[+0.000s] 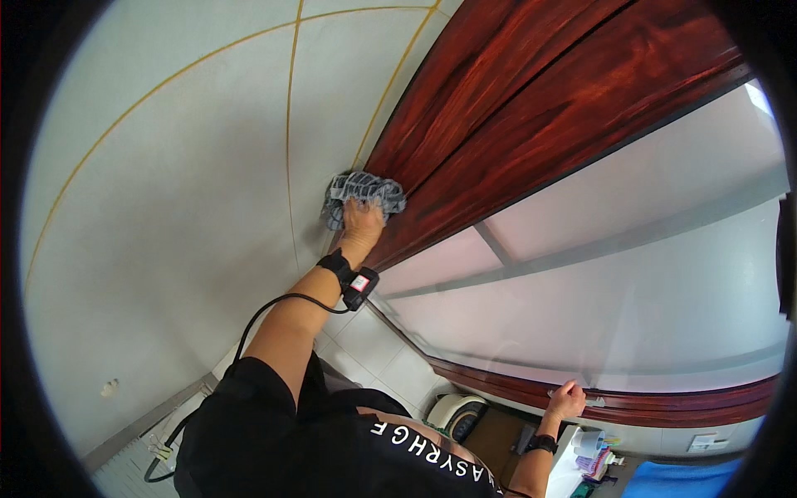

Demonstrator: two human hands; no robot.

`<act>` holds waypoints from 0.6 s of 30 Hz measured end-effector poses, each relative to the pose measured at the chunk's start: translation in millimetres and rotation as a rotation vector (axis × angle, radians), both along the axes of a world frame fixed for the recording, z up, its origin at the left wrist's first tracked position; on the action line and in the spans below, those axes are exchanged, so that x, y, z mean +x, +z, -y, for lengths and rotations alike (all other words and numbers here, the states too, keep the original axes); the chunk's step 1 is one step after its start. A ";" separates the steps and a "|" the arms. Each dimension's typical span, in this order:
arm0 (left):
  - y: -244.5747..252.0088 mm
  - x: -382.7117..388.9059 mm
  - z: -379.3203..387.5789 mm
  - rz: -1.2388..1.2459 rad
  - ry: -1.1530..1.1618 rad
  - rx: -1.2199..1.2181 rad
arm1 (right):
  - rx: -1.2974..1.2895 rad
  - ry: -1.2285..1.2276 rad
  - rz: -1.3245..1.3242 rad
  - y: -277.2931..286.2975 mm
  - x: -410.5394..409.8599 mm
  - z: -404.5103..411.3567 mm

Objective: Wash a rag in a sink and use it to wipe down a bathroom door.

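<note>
My left hand presses a crumpled grey checked cloth into the corner where a dark red wood door casing meets the tiled wall. Its fingers are partly hidden by the cloth. At the lower right, my right hand is closed around a handle on the red wood edge of a door. Between my hands spreads the door's frosted glass panel, crossed by grey bars. Black straps circle both my wrists, and the left one carries a small box with a cable.
Pale floor tiles show below the door. A white ledge holds a cup and several bottles beside my right forearm. Blue fabric lies at the lower right, under a wall plate. The cable loops beside my left arm.
</note>
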State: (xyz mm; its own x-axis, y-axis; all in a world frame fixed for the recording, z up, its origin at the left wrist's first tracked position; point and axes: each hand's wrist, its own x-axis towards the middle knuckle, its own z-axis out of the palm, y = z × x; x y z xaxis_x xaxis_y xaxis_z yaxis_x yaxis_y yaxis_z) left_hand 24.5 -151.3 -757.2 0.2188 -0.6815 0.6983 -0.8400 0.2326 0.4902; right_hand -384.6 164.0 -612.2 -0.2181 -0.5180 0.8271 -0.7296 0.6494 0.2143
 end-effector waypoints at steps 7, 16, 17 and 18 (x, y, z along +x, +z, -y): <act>-7.8 12.9 -29.5 -0.547 -0.146 0.161 | 0.025 0.017 -0.023 -0.8 -0.4 0.9; 245.7 41.4 10.1 -0.552 -0.287 -0.703 | 0.010 0.042 -0.035 0.3 2.4 2.7; 244.4 41.2 15.8 -0.466 -0.310 -0.675 | 0.000 0.044 -0.051 0.6 4.1 3.2; 236.1 33.9 21.3 -0.448 -0.265 -0.684 | 0.004 0.034 -0.056 0.7 3.1 2.5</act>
State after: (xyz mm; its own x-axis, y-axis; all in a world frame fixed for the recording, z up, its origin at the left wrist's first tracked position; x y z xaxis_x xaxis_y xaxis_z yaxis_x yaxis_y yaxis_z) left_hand 58.4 -172.6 -521.1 0.4653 -0.2096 0.8600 -0.4771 0.7589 0.4432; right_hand -381.6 161.5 -611.5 -0.1540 -0.5273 0.8356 -0.7381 0.6236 0.2575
